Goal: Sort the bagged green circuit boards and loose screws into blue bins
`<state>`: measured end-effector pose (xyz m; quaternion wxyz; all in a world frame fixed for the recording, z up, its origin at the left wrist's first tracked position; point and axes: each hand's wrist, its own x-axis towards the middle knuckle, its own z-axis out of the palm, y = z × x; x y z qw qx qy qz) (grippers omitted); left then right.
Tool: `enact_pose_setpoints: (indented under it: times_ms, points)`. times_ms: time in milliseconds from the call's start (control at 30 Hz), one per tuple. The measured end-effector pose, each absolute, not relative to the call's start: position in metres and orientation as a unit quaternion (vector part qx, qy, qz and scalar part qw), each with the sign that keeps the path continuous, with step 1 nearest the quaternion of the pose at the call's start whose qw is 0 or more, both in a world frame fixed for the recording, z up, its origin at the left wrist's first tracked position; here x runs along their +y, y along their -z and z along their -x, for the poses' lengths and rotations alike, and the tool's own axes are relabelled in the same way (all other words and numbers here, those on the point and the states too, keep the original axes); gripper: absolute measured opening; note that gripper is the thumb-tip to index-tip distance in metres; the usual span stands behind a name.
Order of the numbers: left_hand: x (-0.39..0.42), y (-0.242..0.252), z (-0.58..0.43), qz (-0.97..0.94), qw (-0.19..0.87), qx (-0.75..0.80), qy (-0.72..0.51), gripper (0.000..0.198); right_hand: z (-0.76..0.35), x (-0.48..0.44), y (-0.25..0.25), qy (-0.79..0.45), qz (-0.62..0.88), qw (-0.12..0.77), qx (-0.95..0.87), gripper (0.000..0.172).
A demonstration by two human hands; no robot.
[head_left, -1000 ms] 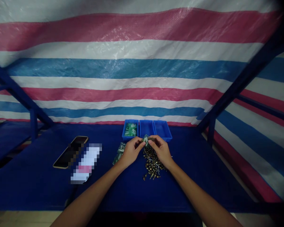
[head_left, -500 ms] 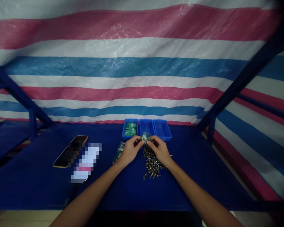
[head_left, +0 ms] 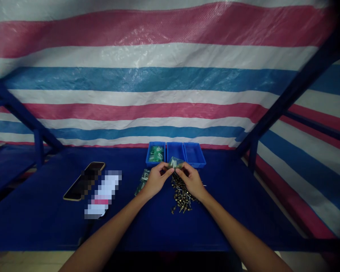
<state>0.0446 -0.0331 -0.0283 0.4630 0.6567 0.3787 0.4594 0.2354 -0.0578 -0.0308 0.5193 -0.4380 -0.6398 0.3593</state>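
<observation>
Pink, white and blue striped woven plastic tarpaulin [head_left: 158, 79] is hanging behind everything, and dark blue metal frame beams [head_left: 294, 90] are slanting across it at ten and two o'clock. Below, a dark blue cloth-covered table [head_left: 45, 226] is carrying three blue plastic trays at twelve o'clock, and the left tray [head_left: 155, 143] is holding green packets. At nine o'clock, a black smartphone [head_left: 83, 181] and a blurred white and pink packet [head_left: 103, 194] are lying side by side. The person's left hand [head_left: 158, 180] and right hand [head_left: 191, 180] are meeting above a loose pile of brass-coloured screws [head_left: 181, 196]. Their fingers [head_left: 170, 171] are closing in a pinch, grasping a small clear green packet [head_left: 175, 163], which is sitting just before the trays, above the pile. Another green packet [head_left: 143, 182] is lying beside the left hand. A loosened pinch could be dropping the small packet into the screws, and a careless wrist could be scattering them.
</observation>
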Motion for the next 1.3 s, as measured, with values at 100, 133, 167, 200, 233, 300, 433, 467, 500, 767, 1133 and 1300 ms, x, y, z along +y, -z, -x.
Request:
enact_pose_setpoints:
  times_ms: [100, 133, 167, 200, 233, 300, 433, 467, 500, 767, 1133, 1300]
  points:
    - [-0.0326, 0.0282, -0.0445, -0.657, 0.452, 0.381, -0.468, 0.029, -0.2351, -0.0578, 0.0325, -0.355, 0.442, 0.517, -0.641, 0.029]
    - [-0.0322, 0.0283, -0.0444, -0.656, 0.450, 0.381, -0.471, 0.029, -0.2349, -0.0578, 0.0332, -0.356, 0.444, 0.517, -0.640, 0.028]
    - [-0.0318, 0.0283, -0.0443, -0.656, 0.449, 0.380, -0.473, 0.029, -0.2347, -0.0577, 0.0339, -0.357, 0.445, 0.517, -0.638, 0.027]
    - [-0.0315, 0.0282, -0.0442, -0.656, 0.447, 0.380, -0.475, 0.029, -0.2346, -0.0577, 0.0345, -0.358, 0.447, 0.518, -0.636, 0.027]
    - [-0.0314, 0.0278, -0.0440, -0.658, 0.446, 0.378, -0.475, 0.029, -0.2346, -0.0576, 0.0350, -0.358, 0.448, 0.519, -0.634, 0.028]
    - [-0.0315, 0.0265, -0.0439, -0.663, 0.443, 0.373, -0.475, 0.028, -0.2348, -0.0573, 0.0354, -0.353, 0.449, 0.521, -0.635, 0.029]
    - [-0.0319, 0.0243, -0.0440, -0.662, 0.446, 0.368, -0.477, 0.028, -0.2360, -0.0571, 0.0348, -0.338, 0.455, 0.516, -0.643, 0.029]
    - [-0.0318, 0.0243, -0.0441, -0.659, 0.449, 0.370, -0.476, 0.028, -0.2362, -0.0571, 0.0345, -0.336, 0.455, 0.515, -0.644, 0.029]
    - [-0.0318, 0.0245, -0.0442, -0.656, 0.453, 0.374, -0.474, 0.028, -0.2364, -0.0572, 0.0341, -0.335, 0.455, 0.515, -0.644, 0.029]
    - [-0.0320, 0.0278, -0.0451, -0.642, 0.466, 0.387, -0.470, 0.027, -0.2352, -0.0585, 0.0310, -0.335, 0.448, 0.520, -0.645, 0.025]
    - [-0.0334, 0.0206, -0.0433, -0.686, 0.429, 0.371, -0.457, 0.030, -0.2369, -0.0573, 0.0347, -0.323, 0.467, 0.508, -0.648, 0.029]
    - [-0.0320, 0.0260, -0.0437, -0.665, 0.447, 0.392, -0.452, 0.026, -0.2385, -0.0564, 0.0366, -0.309, 0.475, 0.511, -0.646, 0.030]
